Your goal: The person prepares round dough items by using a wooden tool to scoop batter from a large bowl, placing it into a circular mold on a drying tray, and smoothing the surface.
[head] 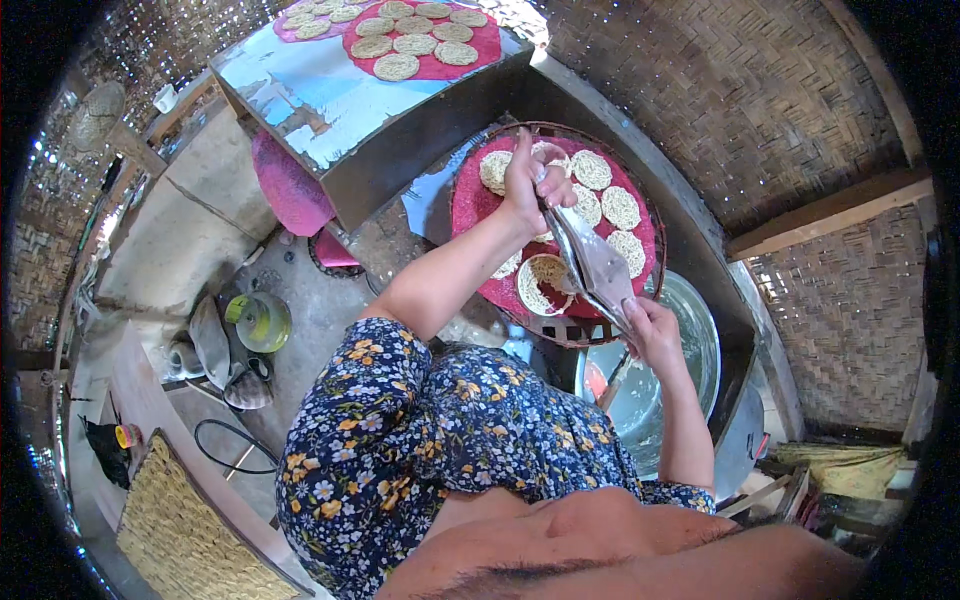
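Observation:
My left hand (534, 186) grips the upper end of a long grey-white, two-layered tool (596, 262), with its thumb pointing up. At the tool's lower end, my right hand (654, 334) has its fingers closed around it. A dark slit runs along the tool; its exact kind is unclear. Its middle hangs over a thin ring mould (519, 289), where pale dough strands (534, 281) line part of the inside. Several round cakes of pale strands (621, 208) lie on a red round mat (472, 225). The mat rests on a woven tray (660, 244); my left hand partly hides some cakes.
A large metal basin (705, 330) with a stick (616, 381) stands beside the tray at right. At the back, a raised blue-topped surface (315, 139) holds more cakes on a red mat (487, 49). A clear jug (266, 322) stands on the floor at left. Woven walls (675, 90) enclose the space.

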Demonstrator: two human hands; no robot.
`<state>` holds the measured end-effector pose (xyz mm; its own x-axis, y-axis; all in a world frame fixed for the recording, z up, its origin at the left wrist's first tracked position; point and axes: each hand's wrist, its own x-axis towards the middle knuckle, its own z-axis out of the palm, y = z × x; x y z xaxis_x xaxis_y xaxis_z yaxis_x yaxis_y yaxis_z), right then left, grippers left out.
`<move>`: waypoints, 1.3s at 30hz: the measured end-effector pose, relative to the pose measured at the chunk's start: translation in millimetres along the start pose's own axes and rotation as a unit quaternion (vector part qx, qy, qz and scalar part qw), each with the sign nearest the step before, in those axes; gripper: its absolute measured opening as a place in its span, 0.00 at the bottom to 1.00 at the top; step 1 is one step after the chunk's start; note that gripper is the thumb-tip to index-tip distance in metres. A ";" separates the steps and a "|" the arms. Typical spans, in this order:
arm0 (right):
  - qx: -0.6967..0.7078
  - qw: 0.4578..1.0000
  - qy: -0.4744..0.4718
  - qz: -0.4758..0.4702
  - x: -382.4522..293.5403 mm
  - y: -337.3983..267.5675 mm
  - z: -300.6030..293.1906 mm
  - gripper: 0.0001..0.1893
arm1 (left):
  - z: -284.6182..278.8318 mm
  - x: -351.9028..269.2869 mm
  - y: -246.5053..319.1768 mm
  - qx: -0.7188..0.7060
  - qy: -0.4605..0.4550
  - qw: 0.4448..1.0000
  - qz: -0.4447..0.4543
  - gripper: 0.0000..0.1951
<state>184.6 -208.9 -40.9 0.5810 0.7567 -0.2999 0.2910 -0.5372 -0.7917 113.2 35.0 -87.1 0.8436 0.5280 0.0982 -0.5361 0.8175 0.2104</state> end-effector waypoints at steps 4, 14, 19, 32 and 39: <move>0.031 0.999 -0.017 0.033 -14.3 1.4 4.3 0.18 | -3.6 -11.2 -3.6 -0.022 -0.033 0.999 -0.022 0.27; 0.228 0.971 -0.046 -0.060 -6.3 3.8 29.9 0.20 | 30.6 -15.3 39.0 0.212 -0.077 0.972 -0.059 0.36; 0.295 0.949 0.040 -0.103 -11.6 -20.8 26.4 0.17 | 52.9 -37.7 17.8 0.752 -0.309 0.579 0.065 0.33; -0.337 0.626 0.410 -0.571 -50.1 -172.4 -46.3 0.14 | 204.1 -20.2 -6.3 0.878 -0.280 0.279 0.270 0.07; -0.089 0.893 0.139 -0.420 -74.3 -120.7 -61.8 0.23 | 165.1 -60.2 -2.5 0.903 -0.382 0.178 0.087 0.08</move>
<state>153.3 -223.4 109.8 0.2604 0.8119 0.5226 0.8137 0.1068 -0.5714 68.8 -36.8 67.0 0.9468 -0.2401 0.2143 -0.2546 -0.9661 0.0424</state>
